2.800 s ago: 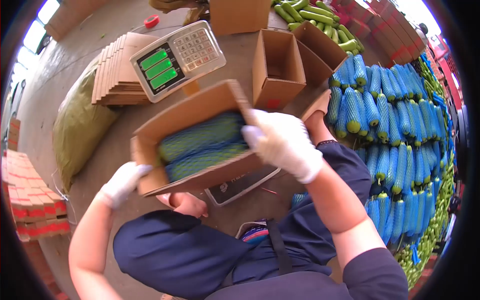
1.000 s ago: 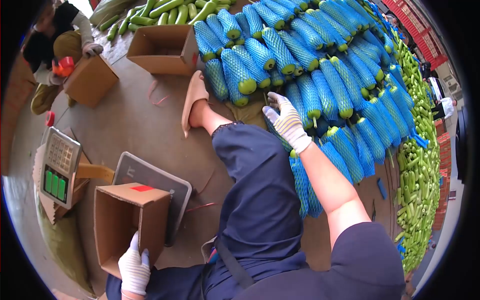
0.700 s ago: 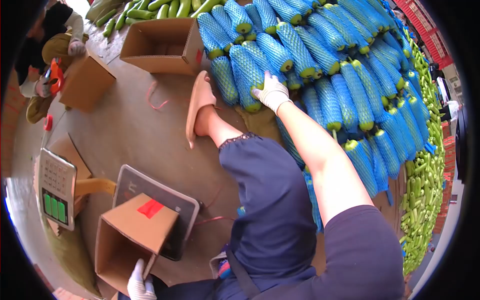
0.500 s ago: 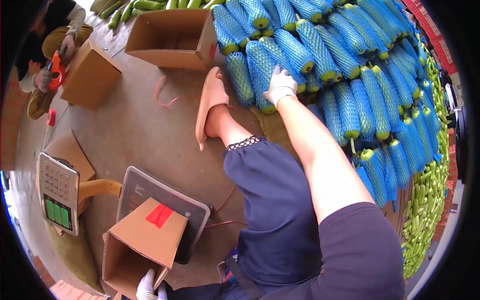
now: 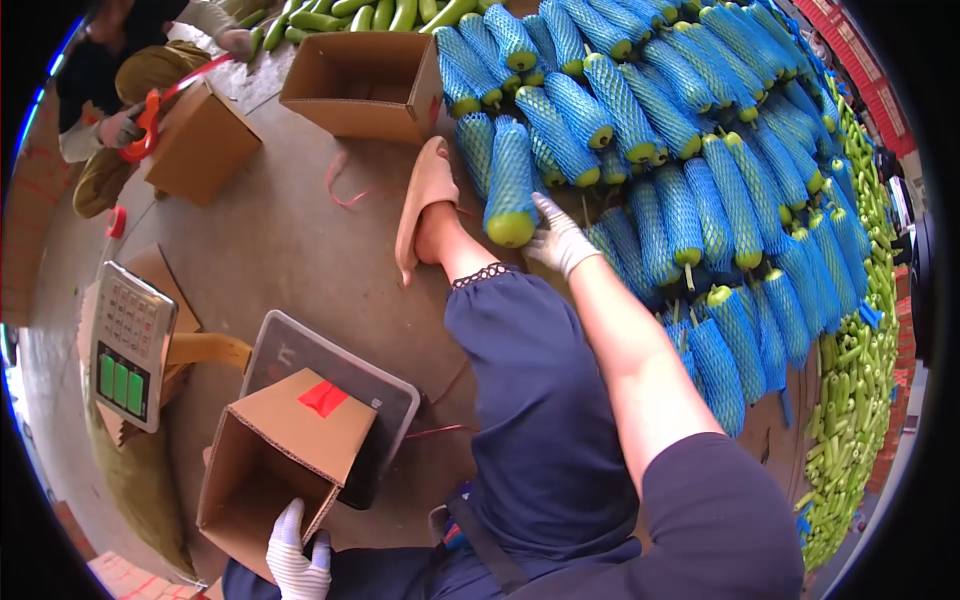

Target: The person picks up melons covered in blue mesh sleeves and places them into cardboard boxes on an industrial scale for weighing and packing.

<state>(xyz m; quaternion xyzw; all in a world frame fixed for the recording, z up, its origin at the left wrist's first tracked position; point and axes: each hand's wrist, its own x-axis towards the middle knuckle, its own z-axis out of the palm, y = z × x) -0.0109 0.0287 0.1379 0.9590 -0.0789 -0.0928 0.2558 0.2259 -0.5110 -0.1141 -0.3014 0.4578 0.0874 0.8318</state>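
Observation:
My right hand (image 5: pixel 560 238), in a white glove, holds a green gourd in blue netting (image 5: pixel 511 180) by its side, at the near left edge of the stacked netted gourds (image 5: pixel 690 190). Its fingers are partly hidden behind the gourd. At the bottom, my left hand (image 5: pixel 298 560), in a striped glove, grips the near edge of an open cardboard box (image 5: pixel 325 425), fingers over the rim. That box lies tilted on the platform of a scale (image 5: pixel 385 385), its opening toward me, with red tape on its upper side.
Another open box (image 5: pixel 360 115) stands beyond my foot. At the upper left a co-worker's gloved hand (image 5: pixel 120 128) holds an orange tape dispenser (image 5: pixel 145 128) by a closed box (image 5: pixel 205 145). The scale's display (image 5: pixel 130 345) stands left. Loose green gourds (image 5: pixel 850 430) lie far right.
My right hand has taken hold of a netted gourd and drawn it slightly toward me from the stack. The co-worker's other hand has pulled tape out across the closed box.

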